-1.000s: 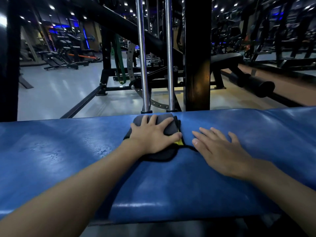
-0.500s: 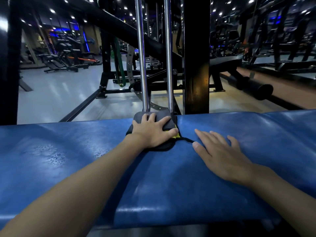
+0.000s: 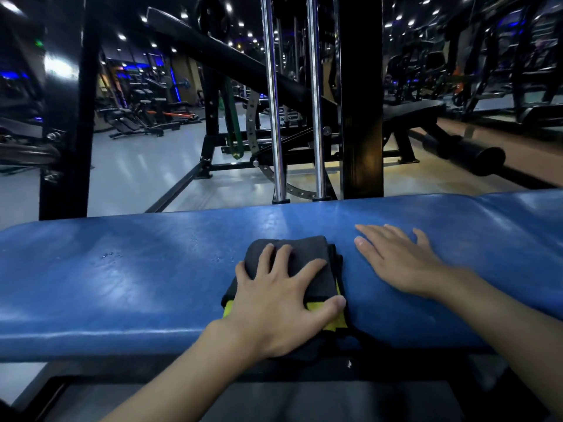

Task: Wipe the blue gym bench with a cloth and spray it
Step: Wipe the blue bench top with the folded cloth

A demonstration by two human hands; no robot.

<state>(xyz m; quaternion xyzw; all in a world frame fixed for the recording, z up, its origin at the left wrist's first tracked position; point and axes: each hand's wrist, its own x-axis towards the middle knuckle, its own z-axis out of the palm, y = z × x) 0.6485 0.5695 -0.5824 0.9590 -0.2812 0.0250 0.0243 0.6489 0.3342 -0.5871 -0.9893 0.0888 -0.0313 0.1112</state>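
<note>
The blue gym bench [image 3: 122,278] runs across the view from left to right, its padding glossy with a few wet droplets left of centre. A folded dark grey cloth [image 3: 307,260] with a yellow underside lies near the bench's front edge. My left hand [image 3: 280,303] presses flat on the cloth with fingers spread. My right hand [image 3: 399,263] rests flat on the bare padding just right of the cloth, fingers straight. No spray bottle is in view.
Two chrome guide rods [image 3: 274,117] and a thick black upright [image 3: 361,102] stand right behind the bench. A black frame post [image 3: 65,117] rises at the left. More benches and machines fill the grey gym floor [image 3: 137,172] beyond.
My left hand has drawn the cloth back from the bench's far edge to its near edge. My right hand has stayed in place on the padding.
</note>
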